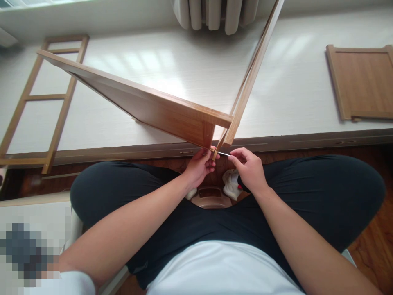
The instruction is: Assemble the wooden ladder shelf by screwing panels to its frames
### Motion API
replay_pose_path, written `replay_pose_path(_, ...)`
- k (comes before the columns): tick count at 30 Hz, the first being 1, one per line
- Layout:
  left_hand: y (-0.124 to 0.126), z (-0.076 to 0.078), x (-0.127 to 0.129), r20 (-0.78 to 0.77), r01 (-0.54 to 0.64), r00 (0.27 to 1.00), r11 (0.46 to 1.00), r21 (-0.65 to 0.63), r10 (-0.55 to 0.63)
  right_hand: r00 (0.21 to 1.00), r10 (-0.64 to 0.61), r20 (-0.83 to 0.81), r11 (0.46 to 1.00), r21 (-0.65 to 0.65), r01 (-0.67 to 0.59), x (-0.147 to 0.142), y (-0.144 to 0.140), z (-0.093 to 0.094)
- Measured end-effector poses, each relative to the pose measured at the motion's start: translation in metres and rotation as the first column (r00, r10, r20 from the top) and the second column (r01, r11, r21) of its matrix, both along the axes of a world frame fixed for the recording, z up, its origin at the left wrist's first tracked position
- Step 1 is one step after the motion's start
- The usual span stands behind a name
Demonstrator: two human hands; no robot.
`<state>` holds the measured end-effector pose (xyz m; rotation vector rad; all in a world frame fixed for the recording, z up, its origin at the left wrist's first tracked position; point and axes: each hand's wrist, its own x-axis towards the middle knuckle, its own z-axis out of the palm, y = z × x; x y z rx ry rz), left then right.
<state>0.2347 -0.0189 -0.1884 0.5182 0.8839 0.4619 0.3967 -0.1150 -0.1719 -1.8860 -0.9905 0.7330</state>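
A wooden panel (147,96) stands on edge and slants down toward me from the left. At its near end it meets a narrow wooden frame (245,88) that reaches away to the upper right. My left hand (199,169) is closed around the low corner where the two pieces meet; some of its fingers are hidden behind the wood. Between the fingertips of my right hand (249,166) is a thin metal rod (224,153), lying nearly level, its left end at the frame's lower corner. Whether the rod is a bolt or a tool, I cannot tell.
A ladder-like wooden frame (46,97) lies at the left on the white surface (294,94). Another wooden panel (365,82) lies at the right. A radiator (215,14) is at the back. Below my hands, between my legs, is a brownish device (211,200).
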Motion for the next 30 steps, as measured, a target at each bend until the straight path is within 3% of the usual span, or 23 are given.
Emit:
replay_pose_path(8,0.0001,-0.0006,-0.0003,-0.001,0.003,1.000,1.000,-0.004,-0.003,1.000,-0.004,-0.008,1.000,-0.010,0.004,-0.0002,0.0006,0.0013)
replay_pose_path(14,0.0002,-0.0001,-0.0002,0.000,0.007,1.000,1.000,-0.002,-0.007,0.987,-0.011,-0.161,1.000,-0.008,0.009,-0.0006,0.0005,-0.0018)
replay_pose_path(30,-0.0002,-0.0013,-0.0008,-0.005,0.011,1.000,1.000,0.011,-0.011,0.978,-0.010,-0.206,1.000,-0.012,0.008,-0.0005,0.0001,-0.0051)
